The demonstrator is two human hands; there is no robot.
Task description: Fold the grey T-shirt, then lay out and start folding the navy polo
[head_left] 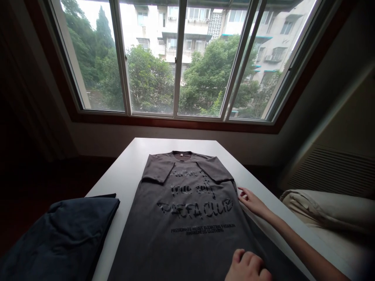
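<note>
I find the grey T-shirt (pixel 187 218) flat at desk (pixel 129 171) centre, right hand (pixel 249 201) open on its 3 o'clock edge, left hand (pixel 246 267) curled at 5 o'clock, grip unclear; I judge a side fold in hand, needing an even edge lift

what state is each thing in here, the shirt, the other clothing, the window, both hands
grey t-shirt: spread flat, print side up, both sleeves folded in
dark blue garment: folded, lying on the left side of the table
window: looks shut
right hand: open, fingers flat on the shirt's right edge
left hand: fingers curled, resting low on the shirt; grip unclear
</note>
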